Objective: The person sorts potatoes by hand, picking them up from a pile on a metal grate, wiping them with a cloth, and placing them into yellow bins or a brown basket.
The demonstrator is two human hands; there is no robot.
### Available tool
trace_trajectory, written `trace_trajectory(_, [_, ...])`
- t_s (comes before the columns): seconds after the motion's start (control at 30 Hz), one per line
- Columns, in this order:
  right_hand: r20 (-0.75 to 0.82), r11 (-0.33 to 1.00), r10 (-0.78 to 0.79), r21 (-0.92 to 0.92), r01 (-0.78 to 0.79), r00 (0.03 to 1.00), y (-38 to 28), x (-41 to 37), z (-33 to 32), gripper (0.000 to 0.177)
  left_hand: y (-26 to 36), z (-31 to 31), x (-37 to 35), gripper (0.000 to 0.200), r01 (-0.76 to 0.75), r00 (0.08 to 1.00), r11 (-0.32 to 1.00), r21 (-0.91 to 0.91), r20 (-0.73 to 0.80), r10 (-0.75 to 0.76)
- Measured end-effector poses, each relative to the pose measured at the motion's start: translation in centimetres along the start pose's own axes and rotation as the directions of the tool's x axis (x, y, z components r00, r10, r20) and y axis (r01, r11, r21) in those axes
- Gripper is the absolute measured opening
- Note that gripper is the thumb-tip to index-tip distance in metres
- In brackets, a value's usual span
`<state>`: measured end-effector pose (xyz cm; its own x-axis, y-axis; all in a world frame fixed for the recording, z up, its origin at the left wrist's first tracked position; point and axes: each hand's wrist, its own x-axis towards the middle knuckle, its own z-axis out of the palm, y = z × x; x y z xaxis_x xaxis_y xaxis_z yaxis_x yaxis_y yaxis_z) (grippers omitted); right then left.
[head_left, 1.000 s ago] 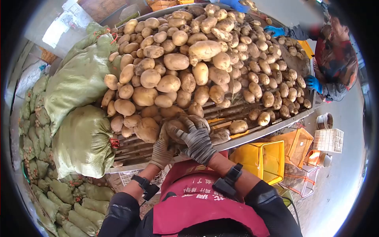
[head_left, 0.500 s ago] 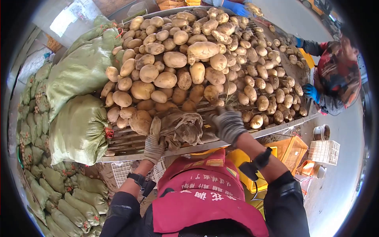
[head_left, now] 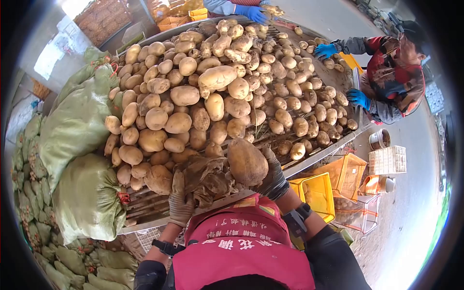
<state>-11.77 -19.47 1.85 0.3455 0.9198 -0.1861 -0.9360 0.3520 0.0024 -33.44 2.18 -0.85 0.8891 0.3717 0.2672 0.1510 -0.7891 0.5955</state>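
Note:
In my right hand [head_left: 273,178], gloved in dark-palmed knit, is a large brown potato [head_left: 247,163], lifted above the front edge of the slatted table. My left hand [head_left: 181,200], in a striped grey glove, is closed at the left edge of a crumpled brown cloth sack [head_left: 205,180]. The potato partly covers the right side of that sack. A big heap of potatoes [head_left: 178,123] spreads over the table just beyond both hands, larger ones on the left and smaller ones on the right.
Full green woven sacks [head_left: 87,198] stand on the table's left, with more stacked on the floor. Yellow [head_left: 316,195] and orange crates [head_left: 340,176] are at the right, near a white basket [head_left: 387,160]. Blue-gloved co-workers' hands [head_left: 358,98] reach over the far and right sides.
My right hand has come up from the slats holding a large potato beside the sack. My left hand stays at the sack. The view has shifted, and a co-worker's hand now reaches the small potatoes.

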Motion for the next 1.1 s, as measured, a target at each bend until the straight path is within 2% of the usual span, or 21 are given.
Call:
trace_trajectory(0.03, [-0.073,0.999,-0.049,-0.025,0.047,0.996,0.3,0.2,0.4,0.087,0.0,-0.3,0.1,0.080,-0.007,1.000,1.000,-0.002,0.005,0.007])
trace_trajectory(0.13, [-0.067,0.997,-0.058,-0.051,0.054,0.996,0.8,0.2,0.9,0.082,0.1,-1.6,1.0,0.073,-0.075,0.997,0.995,-0.068,0.010,0.075])
trace_trajectory(0.2, [-0.074,0.996,-0.086,-0.039,0.083,0.994,1.2,0.2,1.2,0.081,1.0,-3.2,3.5,0.062,-0.149,0.986,0.983,-0.106,-0.090,0.140])
trace_trajectory(0.23, [-0.073,0.995,-0.099,-0.028,0.097,0.992,1.3,0.4,1.5,0.081,1.4,-3.8,4.7,0.062,-0.151,0.986,0.982,-0.112,-0.092,0.141])
trace_trajectory(0.3, [-0.085,0.989,-0.110,-0.106,0.100,0.990,1.4,1.0,2.3,0.081,2.3,-4.1,7.5,0.056,-0.004,0.994,0.975,-0.223,-0.110,-0.021])
trace_trajectory(0.33, [-0.099,0.980,-0.117,-0.175,0.098,0.988,1.5,1.3,2.5,0.081,2.4,-3.3,9.4,0.054,-0.066,0.984,0.977,-0.202,-0.173,0.030])
trace_trajectory(0.37, [-0.101,0.980,-0.120,-0.172,0.102,0.988,1.5,1.8,2.5,0.081,2.1,-2.0,11.0,0.054,-0.066,0.985,0.977,-0.203,-0.168,0.032])
trace_trajectory(0.43, [-0.063,0.815,-0.224,-0.559,0.151,0.973,1.5,3.3,2.4,0.093,0.6,1.2,12.8,0.055,0.071,0.996,0.882,-0.466,-0.015,-0.088])
trace_trajectory(0.47, [-0.135,0.768,-0.275,-0.627,0.132,0.952,1.7,3.7,3.3,0.097,-0.1,2.3,12.6,0.055,0.078,0.996,0.881,-0.466,-0.010,-0.093])
trace_trajectory(0.5, [-0.141,0.769,-0.275,-0.626,0.130,0.951,1.9,4.3,3.5,0.097,-0.7,3.3,12.5,0.056,0.030,0.998,0.929,-0.368,-0.042,-0.049])
trace_trajectory(0.53, [-0.052,0.513,-0.407,-0.839,0.181,0.912,2.4,5.3,3.7,0.093,-0.9,4.0,12.5,0.056,-0.017,0.998,0.965,-0.263,-0.070,-0.002])
trace_trajectory(0.57, [0.069,0.205,-0.496,-0.959,0.194,0.866,3.2,6.3,3.7,0.090,-1.0,4.3,12.3,0.056,-0.006,0.998,0.965,-0.261,-0.061,-0.010])
trace_trajectory(0.63, [0.110,0.182,-0.526,-0.954,0.239,0.843,5.2,9.3,1.6,0.089,-1.4,4.3,11.8,0.055,-0.112,0.989,0.957,-0.266,-0.125,0.081])
trace_trajectory(0.7, [0.164,-0.026,-0.662,-0.980,0.196,0.731,6.1,11.7,-0.4,0.085,-0.3,3.7,11.8,0.057,-0.114,0.986,0.976,-0.184,-0.138,0.090])
trace_trajectory(0.73, [0.129,-0.130,-0.681,-0.990,0.055,0.720,6.1,11.9,1.4,0.082,1.1,3.2,12.1,0.061,-0.067,0.991,0.883,-0.464,-0.132,0.006])
trace_trajectory(0.77, [0.114,-0.119,-0.676,-0.992,0.045,0.728,6.1,12.5,1.4,0.082,1.8,3.2,12.3,0.065,-0.027,0.992,0.710,-0.703,-0.109,-0.071])
trace_trajectory(0.8, [0.110,-0.078,-0.710,-0.994,0.078,0.695,5.9,13.4,1.5,0.081,1.5,3.7,12.4,0.065,-0.019,0.991,0.713,-0.701,-0.108,-0.079])
trace_trajectory(0.87, [0.049,0.027,-0.764,-0.994,0.108,0.643,6.2,14.8,2.6,0.081,0.5,4.8,12.4,0.073,0.042,0.988,0.892,-0.450,-0.111,-0.103])
trace_trajectory(0.97, [0.013,0.054,-0.727,-0.996,0.076,0.687,6.1,15.0,5.2,0.075,0.2,5.2,12.3,0.073,0.087,0.986,0.886,-0.455,-0.085,-0.141])
trace_trajectory(1.0, [0.133,-0.107,-0.782,-0.991,0.078,0.609,6.5,16.2,3.5,0.077,0.2,5.2,12.4,0.074,0.091,0.986,0.881,-0.465,-0.082,-0.145])
trace_trajectory(1.1, [0.130,-0.089,-0.836,-0.991,0.101,0.534,6.5,17.4,3.7,0.077,0.5,5.4,12.7,0.074,0.066,0.989,0.872,-0.485,-0.083,-0.121])
